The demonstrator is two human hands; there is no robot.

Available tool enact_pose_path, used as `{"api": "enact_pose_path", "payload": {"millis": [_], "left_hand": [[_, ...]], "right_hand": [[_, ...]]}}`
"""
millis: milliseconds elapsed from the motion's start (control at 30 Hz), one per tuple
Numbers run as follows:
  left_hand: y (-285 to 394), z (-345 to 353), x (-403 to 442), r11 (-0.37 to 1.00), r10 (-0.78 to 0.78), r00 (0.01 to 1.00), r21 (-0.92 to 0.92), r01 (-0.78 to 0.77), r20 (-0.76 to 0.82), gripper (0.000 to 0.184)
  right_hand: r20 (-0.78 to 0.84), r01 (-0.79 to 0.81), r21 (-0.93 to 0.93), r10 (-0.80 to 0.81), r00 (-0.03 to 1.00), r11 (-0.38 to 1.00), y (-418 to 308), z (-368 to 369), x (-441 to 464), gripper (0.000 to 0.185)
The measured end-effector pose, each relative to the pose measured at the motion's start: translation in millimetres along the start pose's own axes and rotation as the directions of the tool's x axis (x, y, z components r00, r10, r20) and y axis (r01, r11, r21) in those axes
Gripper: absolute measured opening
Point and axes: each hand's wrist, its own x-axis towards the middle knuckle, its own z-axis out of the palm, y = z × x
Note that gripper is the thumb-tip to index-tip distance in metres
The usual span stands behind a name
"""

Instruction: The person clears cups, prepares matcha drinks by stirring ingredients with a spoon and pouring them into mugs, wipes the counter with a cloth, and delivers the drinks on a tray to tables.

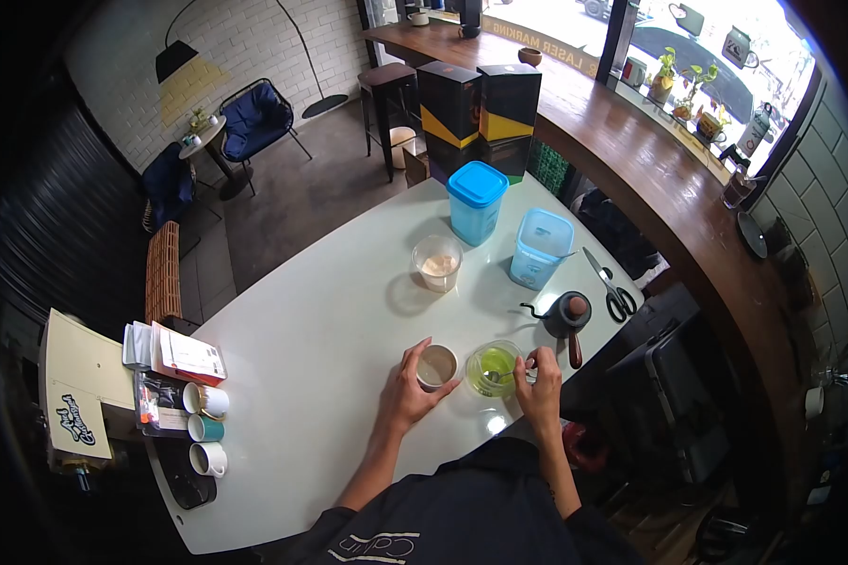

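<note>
My left hand (411,391) is wrapped round a small cup (436,368) standing on the table, its inside greyish-beige. To the right of it sits a clear glass cup (481,386) with bright green liquid (493,363) in it. The fingers of my right hand (539,388) are pinched on a spoon (504,376), whose end dips into the green liquid. This hand is also close against the glass cup's handle side. Farther back is a clear plastic cup (437,264) with pale beige contents.
On the white table (320,330) stand a lidded blue container (478,202), an open blue container (541,247), a dark gooseneck kettle (567,315) and scissors (614,292). Several mugs (207,428) and papers (187,355) are at left. Black boxes (450,108) stand behind, near a wooden counter (631,141).
</note>
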Motion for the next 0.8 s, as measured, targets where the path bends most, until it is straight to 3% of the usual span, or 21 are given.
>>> {"api": "enact_pose_path", "payload": {"millis": [233, 300, 400, 533, 633, 700, 767, 800], "left_hand": [[2.6, -2.2, 0.3, 1.000, 0.013, 1.000, -0.003, -0.013, -0.015, 0.080], [5.1, -3.9, -0.2, 1.000, -0.012, 1.000, 0.000, 0.012, 0.010, 0.081], [4.5, -4.6, -0.5, 1.000, -0.015, 1.000, 0.002, 0.015, 0.014, 0.081], [7.3, -8.1, -1.8, 0.999, -0.038, 0.999, 0.008, 0.038, 0.019, 0.082], [4.1, -6.9, -2.8, 1.000, -0.003, 1.000, 0.026, 0.003, -0.014, 0.082], [1.7, -7.1, -2.6, 1.000, 0.013, 1.000, 0.004, -0.013, -0.010, 0.083], [2.9, -9.2, -2.4, 1.000, -0.004, 1.000, -0.010, 0.004, 0.005, 0.083], [3.5, -9.6, -2.6, 1.000, -0.018, 1.000, -0.017, 0.019, 0.022, 0.084]], "right_hand": [[0.074, -0.144, -0.021, 0.146, 0.987, 0.989, 17.4, 7.0, -10.7, 0.032], [0.085, -0.244, 0.068, 0.238, 0.968, 0.967, 18.6, 8.5, -11.7, 0.041], [0.048, -0.263, 0.182, 0.259, 0.965, 0.947, 28.2, 15.9, -14.2, 0.049], [0.046, -0.250, 0.189, 0.246, 0.968, 0.950, 30.6, 15.5, -10.4, 0.048], [0.065, -0.233, 0.083, 0.228, 0.972, 0.969, 19.1, 7.0, 4.5, 0.046], [0.092, -0.133, 0.002, 0.132, 0.987, 0.991, 8.4, -0.7, 19.0, 0.042], [0.138, -0.129, -0.051, 0.135, 0.981, 0.990, -3.5, -8.9, 34.3, 0.040], [0.171, -0.034, -0.100, 0.051, 0.984, 0.994, -11.4, -13.0, 42.4, 0.038]]}}
